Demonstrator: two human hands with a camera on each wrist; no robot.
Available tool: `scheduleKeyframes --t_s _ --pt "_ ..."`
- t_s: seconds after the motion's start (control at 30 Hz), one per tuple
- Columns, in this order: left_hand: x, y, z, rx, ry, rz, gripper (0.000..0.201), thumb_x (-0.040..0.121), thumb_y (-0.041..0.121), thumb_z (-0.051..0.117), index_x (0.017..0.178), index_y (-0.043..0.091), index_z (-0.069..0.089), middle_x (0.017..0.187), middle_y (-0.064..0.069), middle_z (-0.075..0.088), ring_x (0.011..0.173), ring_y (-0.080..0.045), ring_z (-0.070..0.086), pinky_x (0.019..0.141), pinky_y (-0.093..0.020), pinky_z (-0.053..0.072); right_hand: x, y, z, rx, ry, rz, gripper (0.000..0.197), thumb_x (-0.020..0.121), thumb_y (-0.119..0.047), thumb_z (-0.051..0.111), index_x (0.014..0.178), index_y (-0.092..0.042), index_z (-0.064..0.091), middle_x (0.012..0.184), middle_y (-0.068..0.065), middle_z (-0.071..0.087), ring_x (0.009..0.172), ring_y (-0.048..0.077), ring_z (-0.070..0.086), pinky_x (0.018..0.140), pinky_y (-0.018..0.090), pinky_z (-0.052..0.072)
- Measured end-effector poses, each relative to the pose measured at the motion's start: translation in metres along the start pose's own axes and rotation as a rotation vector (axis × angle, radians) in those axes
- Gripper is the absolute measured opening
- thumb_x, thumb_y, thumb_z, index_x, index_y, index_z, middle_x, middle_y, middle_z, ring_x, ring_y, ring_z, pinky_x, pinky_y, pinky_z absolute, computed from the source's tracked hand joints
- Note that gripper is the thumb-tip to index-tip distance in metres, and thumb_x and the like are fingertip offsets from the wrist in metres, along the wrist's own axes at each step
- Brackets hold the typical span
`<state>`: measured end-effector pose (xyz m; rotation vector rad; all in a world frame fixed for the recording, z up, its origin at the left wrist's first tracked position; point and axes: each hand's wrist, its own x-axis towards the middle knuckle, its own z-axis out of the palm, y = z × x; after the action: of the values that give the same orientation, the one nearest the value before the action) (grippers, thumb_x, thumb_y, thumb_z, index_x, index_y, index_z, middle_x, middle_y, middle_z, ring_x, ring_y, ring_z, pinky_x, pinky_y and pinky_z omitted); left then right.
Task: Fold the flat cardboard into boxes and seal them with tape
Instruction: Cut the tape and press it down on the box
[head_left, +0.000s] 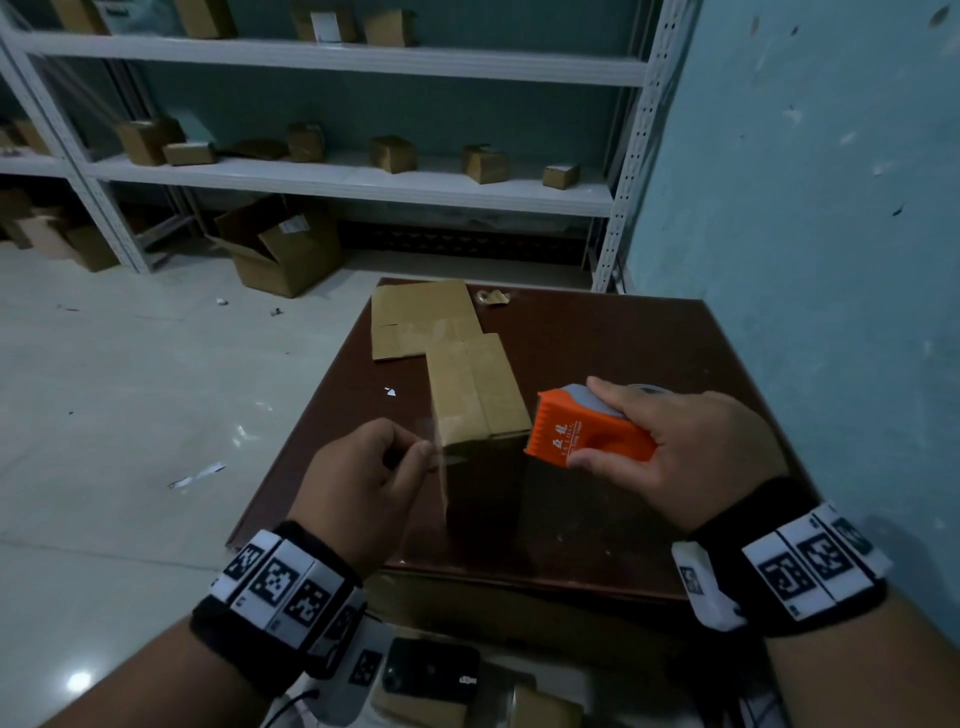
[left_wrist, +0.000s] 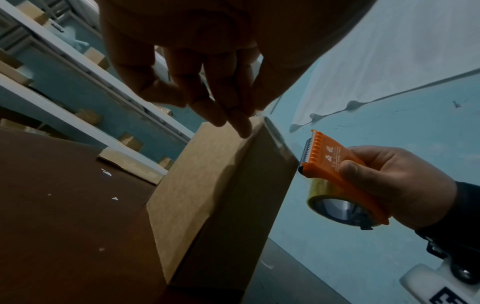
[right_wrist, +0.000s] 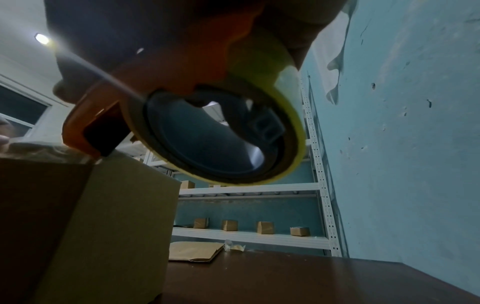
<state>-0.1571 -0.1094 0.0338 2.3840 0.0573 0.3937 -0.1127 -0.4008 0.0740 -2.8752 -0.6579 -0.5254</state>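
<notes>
A folded cardboard box (head_left: 475, 395) stands upright mid-table, clear tape shining along its top seam. My left hand (head_left: 423, 452) pinches the loose end of the clear tape strip (head_left: 434, 439) at the box's near left top corner; in the left wrist view its fingertips (left_wrist: 233, 119) touch that corner of the box (left_wrist: 207, 195). My right hand (head_left: 592, 423) grips the orange tape dispenser (head_left: 613, 441) just right of the box top, its toothed blade (left_wrist: 310, 148) facing the box edge. The tape roll (right_wrist: 221, 133) fills the right wrist view above the box (right_wrist: 103, 216).
Flat cardboard (head_left: 421, 317) lies at the far end of the brown table (head_left: 623, 353), with a crumpled tape scrap (head_left: 491, 297) beside it. A blue wall (head_left: 805, 208) runs close on the right. White shelves (head_left: 363, 179) with small boxes stand behind. A phone (head_left: 431, 670) lies below the near edge.
</notes>
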Motion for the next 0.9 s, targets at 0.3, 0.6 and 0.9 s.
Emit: scheduleKeyframes --t_s 0.3,0.6,0.9 --pt "0.009 -0.004 -0.001 0.002 0.133 0.067 0.03 0.08 0.018 0.083 0.087 0.033 0.059 0.094 0.012 0.061 0.085 -0.005 0.059 0.072 -0.022 0.048 0.006 -0.003 0.007 0.011 0.078 -0.013 0.084 0.085 -0.084 0.047 0.14 -0.024 0.064 0.1 -0.003 0.079 0.077 0.016 0.073 0.076 0.038 0.059" --pt "0.035 0.002 0.006 0.242 0.069 0.742 0.021 0.097 0.028 0.066 0.109 0.015 0.078 0.113 -0.006 0.072 0.105 -0.026 0.066 0.081 -0.047 0.056 0.011 -0.005 0.01 0.05 0.099 -0.04 0.083 0.087 -0.083 0.045 0.14 -0.023 0.063 0.097 -0.002 0.079 0.075 0.016 0.072 0.074 0.04 0.059" --pt "0.036 -0.015 0.021 0.24 0.041 0.688 0.039 0.098 0.025 0.06 0.134 0.012 0.066 0.14 -0.011 0.064 0.128 -0.021 0.06 0.1 -0.045 0.056 0.014 -0.002 0.015 0.086 0.076 -0.028 0.081 0.085 -0.084 0.05 0.138 -0.026 0.065 0.105 -0.005 0.08 0.08 0.013 0.075 0.078 0.032 0.056"
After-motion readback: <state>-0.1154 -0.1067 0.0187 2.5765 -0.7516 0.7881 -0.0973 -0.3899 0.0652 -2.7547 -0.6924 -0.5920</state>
